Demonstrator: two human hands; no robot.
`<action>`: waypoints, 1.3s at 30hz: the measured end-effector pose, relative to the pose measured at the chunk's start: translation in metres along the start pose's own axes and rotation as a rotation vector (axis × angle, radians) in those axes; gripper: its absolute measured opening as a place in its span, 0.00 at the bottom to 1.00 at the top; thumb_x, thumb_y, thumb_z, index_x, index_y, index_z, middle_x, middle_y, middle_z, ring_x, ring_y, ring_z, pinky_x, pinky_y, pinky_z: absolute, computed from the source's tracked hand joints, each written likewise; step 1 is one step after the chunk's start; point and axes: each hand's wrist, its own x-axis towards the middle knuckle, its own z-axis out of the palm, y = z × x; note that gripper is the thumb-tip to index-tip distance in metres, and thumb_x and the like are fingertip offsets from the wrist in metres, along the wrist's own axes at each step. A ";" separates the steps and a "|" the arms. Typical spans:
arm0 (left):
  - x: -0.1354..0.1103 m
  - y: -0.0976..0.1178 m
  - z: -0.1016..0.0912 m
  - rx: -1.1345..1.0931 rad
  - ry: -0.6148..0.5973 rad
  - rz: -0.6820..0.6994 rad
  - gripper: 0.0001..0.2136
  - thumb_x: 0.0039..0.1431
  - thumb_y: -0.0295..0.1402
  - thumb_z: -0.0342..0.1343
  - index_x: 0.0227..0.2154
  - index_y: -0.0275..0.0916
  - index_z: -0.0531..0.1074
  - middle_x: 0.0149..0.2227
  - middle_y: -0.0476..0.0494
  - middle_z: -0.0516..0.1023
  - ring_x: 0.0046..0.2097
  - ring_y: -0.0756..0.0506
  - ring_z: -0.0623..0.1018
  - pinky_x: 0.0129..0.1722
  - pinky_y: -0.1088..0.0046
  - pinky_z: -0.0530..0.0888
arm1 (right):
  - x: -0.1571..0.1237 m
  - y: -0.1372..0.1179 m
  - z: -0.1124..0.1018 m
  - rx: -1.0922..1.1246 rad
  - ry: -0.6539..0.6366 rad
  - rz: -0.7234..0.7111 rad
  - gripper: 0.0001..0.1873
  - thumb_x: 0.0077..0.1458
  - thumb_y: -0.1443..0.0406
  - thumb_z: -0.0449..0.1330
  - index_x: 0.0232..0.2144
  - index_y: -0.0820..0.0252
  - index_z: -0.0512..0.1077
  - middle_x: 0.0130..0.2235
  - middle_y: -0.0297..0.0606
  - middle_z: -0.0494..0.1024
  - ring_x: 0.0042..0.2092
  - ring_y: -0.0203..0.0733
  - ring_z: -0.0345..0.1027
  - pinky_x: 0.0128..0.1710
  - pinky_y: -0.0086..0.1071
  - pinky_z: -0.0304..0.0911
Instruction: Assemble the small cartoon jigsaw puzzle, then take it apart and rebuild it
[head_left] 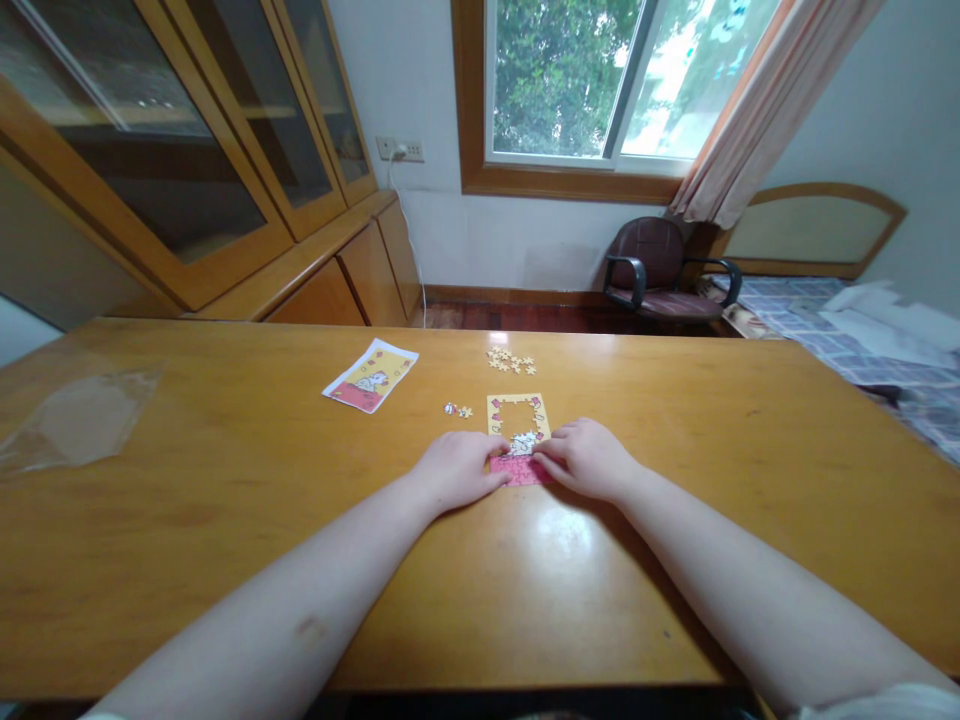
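A partly assembled jigsaw puzzle (519, 468) lies flat on the wooden table, with a yellow border, a pink lower part and a white figure in its lower middle. An opening in its centre shows the table top. At its left edge, my left hand (459, 468) rests with thumb and forefinger apart, touching the puzzle. My right hand (589, 458) bends over the right side, its fingers closed together near the white figure; whatever they pinch is hidden. A few loose puzzle pieces (458, 410) lie left of the puzzle. Beyond it is a pile of yellow pieces (511, 361).
A printed picture sheet (371, 376) in yellow and pink lies to the left. Farther left is a clear plastic bag (79, 418). The wooden table (300, 560) extends widely on both sides. Past its far edge stand a brown armchair (660, 265) and glass-fronted cabinets (225, 130).
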 end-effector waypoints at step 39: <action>0.001 -0.002 0.002 -0.008 0.005 0.020 0.18 0.53 0.44 0.56 0.47 0.47 0.73 0.42 0.46 0.80 0.44 0.41 0.78 0.43 0.68 0.72 | 0.005 0.009 0.008 0.024 0.063 0.072 0.15 0.62 0.59 0.52 0.44 0.57 0.75 0.37 0.42 0.74 0.39 0.41 0.67 0.40 0.34 0.57</action>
